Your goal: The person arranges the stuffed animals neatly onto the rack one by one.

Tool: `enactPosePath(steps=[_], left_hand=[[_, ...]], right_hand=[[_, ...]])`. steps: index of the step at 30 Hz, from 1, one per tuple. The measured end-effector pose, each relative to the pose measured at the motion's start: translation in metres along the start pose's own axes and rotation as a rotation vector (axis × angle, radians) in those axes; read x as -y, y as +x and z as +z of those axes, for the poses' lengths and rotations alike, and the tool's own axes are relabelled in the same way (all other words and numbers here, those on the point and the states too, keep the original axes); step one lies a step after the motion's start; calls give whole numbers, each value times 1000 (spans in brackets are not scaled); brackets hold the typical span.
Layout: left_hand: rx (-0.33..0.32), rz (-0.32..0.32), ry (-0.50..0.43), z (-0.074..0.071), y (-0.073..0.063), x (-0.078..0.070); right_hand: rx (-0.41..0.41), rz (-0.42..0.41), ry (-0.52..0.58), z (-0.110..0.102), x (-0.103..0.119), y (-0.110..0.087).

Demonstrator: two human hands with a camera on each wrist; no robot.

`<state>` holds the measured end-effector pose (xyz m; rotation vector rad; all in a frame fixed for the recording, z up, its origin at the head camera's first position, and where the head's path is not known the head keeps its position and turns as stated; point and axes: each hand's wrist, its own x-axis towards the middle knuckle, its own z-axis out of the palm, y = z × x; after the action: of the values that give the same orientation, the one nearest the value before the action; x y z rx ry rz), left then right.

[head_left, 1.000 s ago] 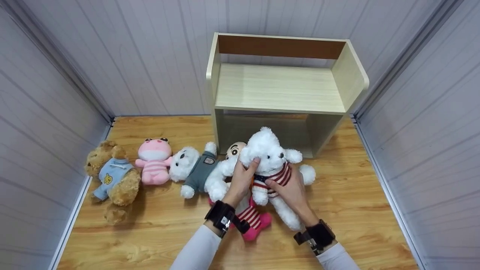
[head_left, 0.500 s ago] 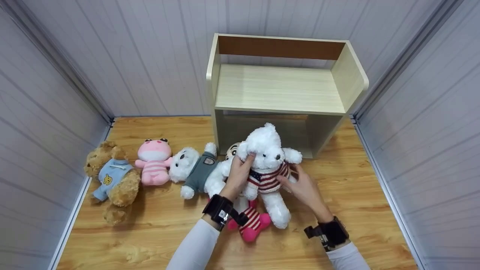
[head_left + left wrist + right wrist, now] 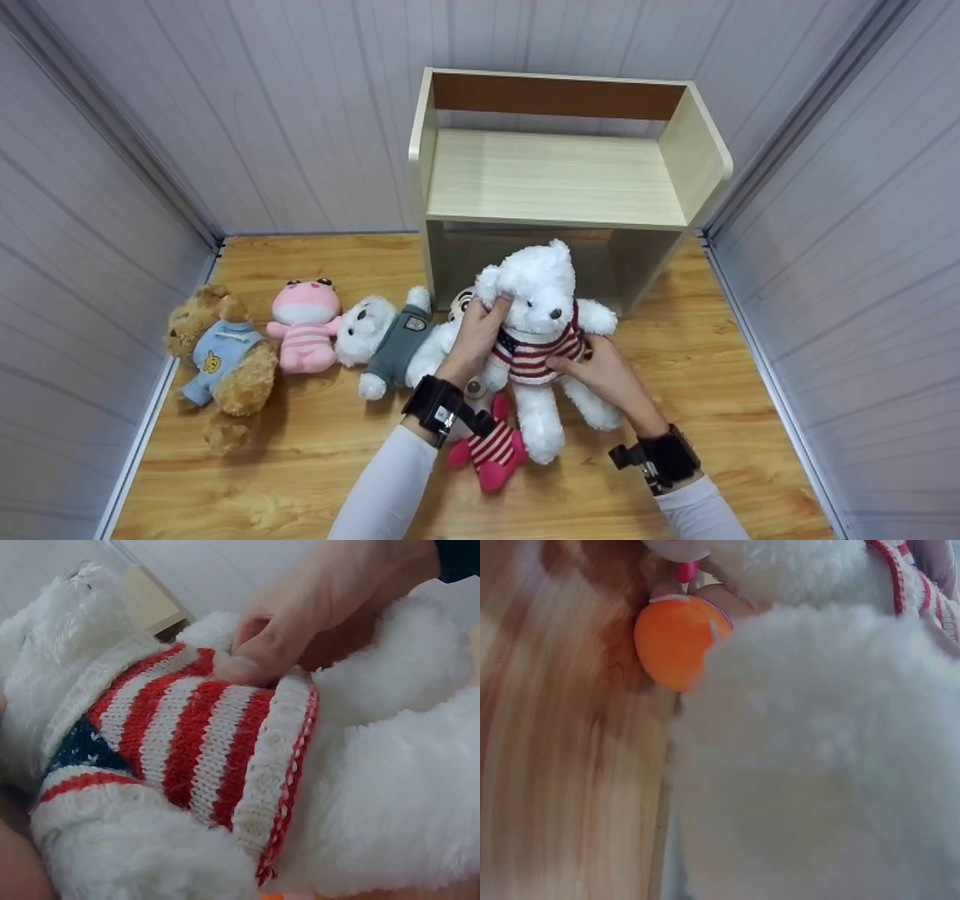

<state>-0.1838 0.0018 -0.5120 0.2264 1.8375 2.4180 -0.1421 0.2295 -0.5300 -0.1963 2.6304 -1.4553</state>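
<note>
So, striped-sweater bear (image 3: 534,341): white, fluffy, held up in front of the shelf (image 3: 555,176), legs dangling away from it, head overlapping the lower opening!
Left hand (image 3: 480,334): gripping the side of the bear's head, thumb up by the cheek, the other fingers mostly hidden.
Right hand (image 3: 609,379): over on the opposite flank, thumb pressed onto the red-and-white knit near the hem, plush pinched in its hold.
Pink doll (image 3: 495,450): poking out below, striped belly, right beside the bear's leg, partly behind the left black wristband (image 3: 431,409).
Big-eyed doll (image 3: 460,301): just a slice of face, tucked behind the left hand.
Orange piece (image 3: 673,645): rounded, beside white fur in the right wrist view; its owner cannot be told.
Leftward row: grey-sweater bear (image 3: 401,345), pink frog (image 3: 306,330), then brown bear (image 3: 240,375), all on the wooden floor (image 3: 720,465).
Shelf build: pale wood, two tiers, brown strip across the back.
</note>
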Motion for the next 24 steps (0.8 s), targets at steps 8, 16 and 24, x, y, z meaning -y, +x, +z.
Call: enactPosePath(steps=[8, 16, 24], left_hand=[[77, 9, 53, 6, 6, 11], [110, 67, 393, -3, 2, 19], [42, 91, 367, -21, -4, 25]], right_hand=[[61, -114, 175, 11, -23, 9], [-38, 53, 336, 14, -48, 20], [-193, 213, 396, -22, -69, 44]])
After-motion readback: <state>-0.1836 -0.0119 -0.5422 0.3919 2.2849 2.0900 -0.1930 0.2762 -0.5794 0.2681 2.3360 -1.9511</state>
